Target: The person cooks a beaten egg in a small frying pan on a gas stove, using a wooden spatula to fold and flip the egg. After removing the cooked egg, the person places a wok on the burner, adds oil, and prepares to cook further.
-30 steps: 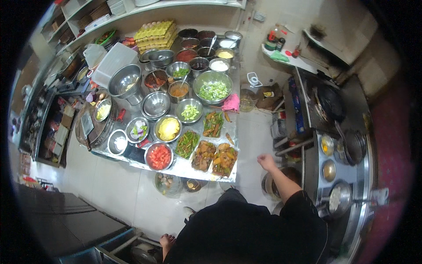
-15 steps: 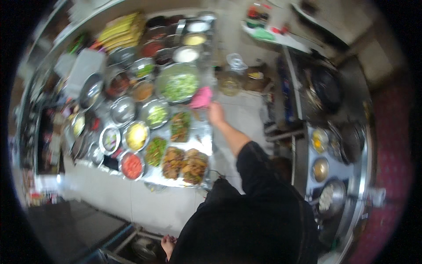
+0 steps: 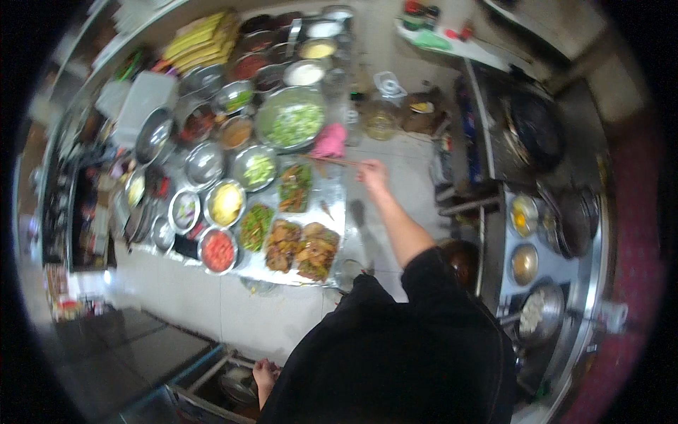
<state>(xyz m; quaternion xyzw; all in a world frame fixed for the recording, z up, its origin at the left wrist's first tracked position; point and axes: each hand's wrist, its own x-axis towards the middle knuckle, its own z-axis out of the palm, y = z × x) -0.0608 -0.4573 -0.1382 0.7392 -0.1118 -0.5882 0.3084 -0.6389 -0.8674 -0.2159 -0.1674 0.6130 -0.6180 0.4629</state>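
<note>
My right hand is closed round thin wooden chopsticks just off the right edge of a metal table. Their tips point left over the table, below a pink cloth and above a clear tray of mixed green and brown food. Two more trays stand lower, one of browned food and another like it; green vegetables lie beside them. My left hand hangs low at the left of my body, fingers loosely bent and nothing visible in them.
Several metal bowls crowd the table, among them a large one of chopped greens and one of red pieces. To the right stand a black wok and a pan of white pieces. A dark cabinet is at lower left.
My right hand has drawn slightly away from the pink cloth, and the chopsticks now show clearly. The left hand has shifted up a little. The whole view has swung slightly.
</note>
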